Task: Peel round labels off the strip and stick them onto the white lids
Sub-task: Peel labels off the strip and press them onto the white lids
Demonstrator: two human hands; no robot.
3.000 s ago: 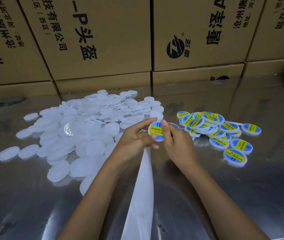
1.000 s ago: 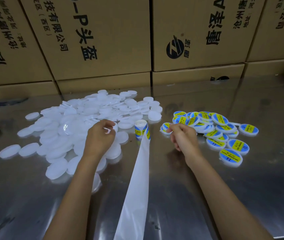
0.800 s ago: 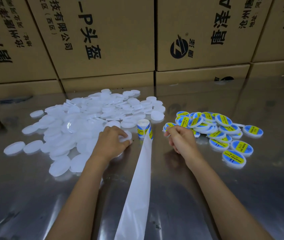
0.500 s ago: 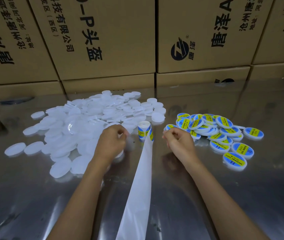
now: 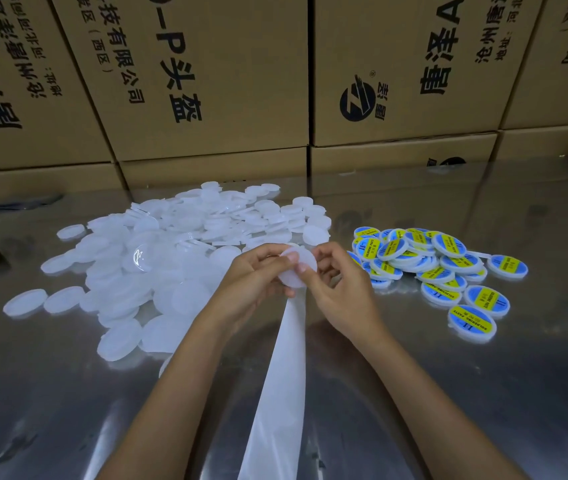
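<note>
White lid (image 5: pixel 297 271), round and with its flat face tilted up toward the camera, is held above the bench (image 5: pixel 448 393) between both hands: the left hand (image 5: pixel 258 282) curls its fingers round the lid's left edge with the thumb over the face, and the right hand (image 5: pixel 339 289) pinches its right edge with thumb and fingertips. Below the lid the strip (image 5: pixel 280 382) of white backing runs as a long band, its long axis going from the hands down toward the near edge of the view, widening as it comes closer; its upper end is hidden behind the lid and fingers. Left of the lid and beyond it lies a spread heap of plain lids (image 5: pixel 158 258). Right of the lid sits a smaller pile of labelled lids (image 5: pixel 438 268), blue with yellow bands. Cardboard boxes (image 5: pixel 206 81) with black print stand along the far side of the bench.
</note>
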